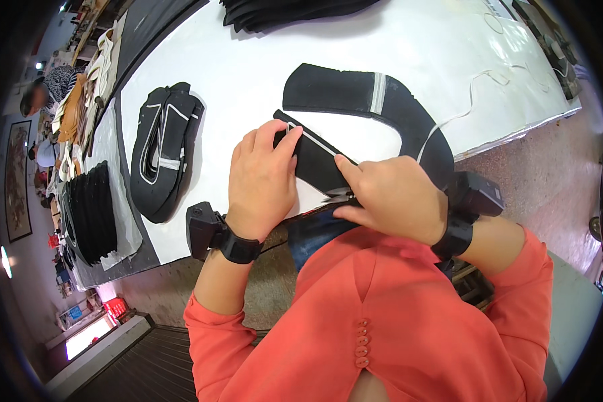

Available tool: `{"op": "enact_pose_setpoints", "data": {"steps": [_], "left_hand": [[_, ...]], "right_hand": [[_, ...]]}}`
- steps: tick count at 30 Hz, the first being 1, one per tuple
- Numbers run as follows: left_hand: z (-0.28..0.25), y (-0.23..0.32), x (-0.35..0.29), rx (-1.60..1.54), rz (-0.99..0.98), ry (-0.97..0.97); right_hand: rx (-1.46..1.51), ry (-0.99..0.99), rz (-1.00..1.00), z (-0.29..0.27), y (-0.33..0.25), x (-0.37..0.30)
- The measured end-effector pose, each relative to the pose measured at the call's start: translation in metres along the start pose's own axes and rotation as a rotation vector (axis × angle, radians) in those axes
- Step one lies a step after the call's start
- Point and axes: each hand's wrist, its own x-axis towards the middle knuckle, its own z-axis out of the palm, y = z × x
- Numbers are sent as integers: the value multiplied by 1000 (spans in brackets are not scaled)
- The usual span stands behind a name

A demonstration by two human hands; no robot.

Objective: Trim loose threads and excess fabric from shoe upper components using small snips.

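By the table's (228, 74) near edge, the right hand (398, 201) has its grip around scissors (338, 196), forefinger on a white strip (320, 141), and the left hand (262, 175) has its grip pinched on the strip at the tip of the black U-shaped piece (425, 124); even tension, with the blades turned off the fabric, should best keep the strip straight. The piece's near arm sits close to that edge, so room opens farther off, between the folded black piece (189, 127) at left, the loose white cord (472, 94) at right and the black stack (288, 13) beyond.
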Motion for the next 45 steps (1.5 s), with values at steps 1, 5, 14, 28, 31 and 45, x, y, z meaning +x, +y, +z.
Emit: {"op": "enact_pose_setpoints", "data": {"steps": [1,5,14,28,31,45], "left_hand": [[0,0,0,22,-10,-13],[-1,-3,1,74,99,23],[3,10,-41,104,-3,28],[24,54,-42,-113,22,155],[30,63,-34,-133,46,148],[37,65,-31,-177,25,177]], "right_hand": [[-20,-44,32,0,-4,-1],[-92,-58,96,6,-11,-7],[-149,-60,-14,-37,20,-5],[234,15,316,-26,34,14],[257,2,324,-27,37,14],[564,43,258,-33,52,22]]}}
